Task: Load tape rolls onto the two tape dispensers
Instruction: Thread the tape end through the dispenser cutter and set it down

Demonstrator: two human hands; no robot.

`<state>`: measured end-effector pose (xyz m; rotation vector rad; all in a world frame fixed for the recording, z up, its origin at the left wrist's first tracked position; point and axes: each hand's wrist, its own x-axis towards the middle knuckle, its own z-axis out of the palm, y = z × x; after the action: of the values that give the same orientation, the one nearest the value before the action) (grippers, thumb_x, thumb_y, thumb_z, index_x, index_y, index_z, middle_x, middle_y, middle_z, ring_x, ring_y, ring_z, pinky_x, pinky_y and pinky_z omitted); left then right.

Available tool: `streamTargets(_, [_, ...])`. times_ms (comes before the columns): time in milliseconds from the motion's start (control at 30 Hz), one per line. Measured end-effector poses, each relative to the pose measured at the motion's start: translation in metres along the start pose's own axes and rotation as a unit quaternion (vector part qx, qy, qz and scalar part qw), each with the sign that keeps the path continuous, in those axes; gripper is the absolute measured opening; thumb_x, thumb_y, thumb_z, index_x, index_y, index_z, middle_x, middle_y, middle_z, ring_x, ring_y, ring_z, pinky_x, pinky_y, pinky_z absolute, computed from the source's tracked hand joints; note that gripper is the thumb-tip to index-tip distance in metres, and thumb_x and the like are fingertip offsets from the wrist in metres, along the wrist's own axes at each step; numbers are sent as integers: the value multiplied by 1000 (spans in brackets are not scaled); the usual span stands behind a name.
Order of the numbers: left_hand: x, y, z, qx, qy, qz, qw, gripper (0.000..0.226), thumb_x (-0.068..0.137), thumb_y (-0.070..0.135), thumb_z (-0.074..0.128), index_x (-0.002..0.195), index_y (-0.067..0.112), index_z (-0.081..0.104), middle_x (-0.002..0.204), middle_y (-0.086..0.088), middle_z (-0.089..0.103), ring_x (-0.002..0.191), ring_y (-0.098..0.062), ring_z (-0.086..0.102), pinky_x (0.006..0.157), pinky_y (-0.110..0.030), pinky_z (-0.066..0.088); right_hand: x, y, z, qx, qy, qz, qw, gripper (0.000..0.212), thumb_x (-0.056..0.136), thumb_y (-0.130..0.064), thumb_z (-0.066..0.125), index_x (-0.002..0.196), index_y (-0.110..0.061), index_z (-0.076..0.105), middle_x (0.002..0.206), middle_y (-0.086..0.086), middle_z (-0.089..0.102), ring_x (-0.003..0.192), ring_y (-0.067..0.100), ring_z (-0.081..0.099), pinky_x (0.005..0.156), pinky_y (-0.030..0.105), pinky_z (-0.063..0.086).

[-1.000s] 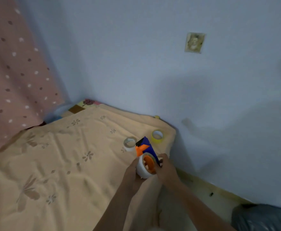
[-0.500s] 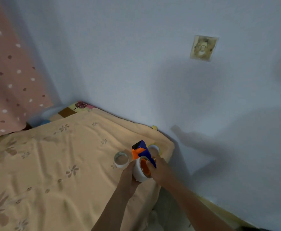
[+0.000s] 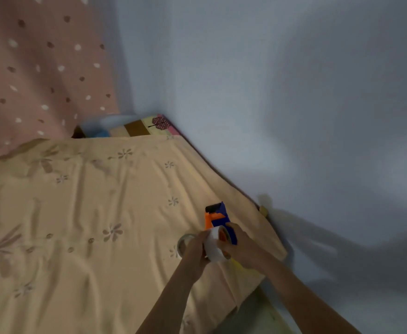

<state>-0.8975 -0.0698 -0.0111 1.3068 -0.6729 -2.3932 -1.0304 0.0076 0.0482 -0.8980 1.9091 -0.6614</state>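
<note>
While gripping the white tape roll [image 3: 212, 247] between both hands, left hand [image 3: 196, 249] and right hand [image 3: 242, 249] clamping it against the blue-orange dispenser [image 3: 218, 219].

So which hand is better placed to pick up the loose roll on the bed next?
Probably the left hand. The loose roll lies just beside it, while the right hand grips the dispenser on the far side.

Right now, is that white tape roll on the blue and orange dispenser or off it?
On it, seemingly: the white tape roll sits around the dispenser's orange hub. Fully seated? Cannot tell; blurred.
</note>
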Motion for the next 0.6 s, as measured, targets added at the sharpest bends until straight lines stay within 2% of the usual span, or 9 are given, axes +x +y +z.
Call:
streamTargets(67, [0, 3, 3, -2, 22, 4, 1000, 37, 100, 31, 58, 125, 7, 68, 102, -14, 81, 105, -33, 71, 90, -50, 59, 9, 3, 0, 17, -15, 10, 1000, 91, 60, -60, 75, 138, -28, 41, 128, -6, 52, 111, 12, 55, 88, 26, 51])
streamTargets(133, [-2, 9, 9, 0, 25, 12, 1000, 37, 101, 33, 56, 126, 7, 67, 107, -15, 80, 109, -34, 71, 87, -48, 60, 19, 2, 2, 19, 3, 16, 1000, 102, 51, -62, 79, 140, -28, 42, 129, -8, 51, 111, 9, 53, 85, 19, 51])
streamTargets(200, [-2, 17, 15, -2, 24, 18, 1000, 39, 103, 33, 53, 130, 6, 64, 121, -20, 73, 117, -37, 67, 93, -50, 57, 33, -3, 0, -26, 25, 24, 999, 99, 58, -58, 83, 141, -24, 42, 130, -6, 52, 105, 3, 48, 75, 9, 42])
streamTargets(233, [-3, 20, 18, -3, 28, 20, 999, 40, 104, 33, 52, 130, 6, 64, 123, -20, 72, 118, -38, 66, 95, -51, 57, 38, -5, -3, -45, 28, 30, 998, 95, 63, -54, 85, 141, -23, 41, 131, -5, 51, 103, 2, 46, 72, 8, 39])
streamTargets(300, [-6, 25, 21, -4, 40, 25, 999, 40, 104, 34, 51, 130, 6, 64, 122, -19, 73, 117, -38, 67, 95, -51, 56, 48, -6, -10, -48, 16, 18, 999, 93, 60, -53, 87, 137, -28, 42, 127, -7, 50, 101, 4, 49, 64, 7, 38])
streamTargets(400, [-12, 30, 23, 0, 51, 43, 998, 41, 104, 36, 50, 130, 9, 66, 123, -18, 73, 110, -34, 69, 83, -44, 60, 55, -7, -20, -2, -20, -22, 1000, 94, 49, -53, 87, 129, -32, 43, 128, -3, 46, 109, 16, 56, 67, 23, 55])
streamTargets(533, [-24, 36, 24, 16, 75, 77, 994, 42, 102, 46, 51, 120, 14, 71, 109, -12, 74, 92, -27, 69, 65, -33, 58, 67, -13, -29, 84, -107, -29, 990, 89, 51, -47, 89, 127, -33, 45, 128, -11, 51, 109, 9, 58, 70, 28, 62])
streamTargets(567, [-27, 37, 25, 19, 92, 86, 992, 41, 101, 47, 53, 119, 15, 71, 107, -11, 74, 92, -28, 70, 67, -35, 60, 71, -15, -33, 102, -127, -17, 987, 85, 52, -46, 89, 125, -35, 47, 127, -12, 53, 111, 10, 59, 75, 32, 63])
streamTargets(600, [-30, 37, 26, 23, 106, 95, 990, 41, 100, 46, 54, 119, 15, 71, 111, -13, 73, 98, -31, 70, 75, -42, 62, 73, -17, -37, 107, -141, -13, 984, 82, 54, -45, 90, 124, -35, 49, 127, -13, 54, 112, 13, 60, 79, 35, 63])
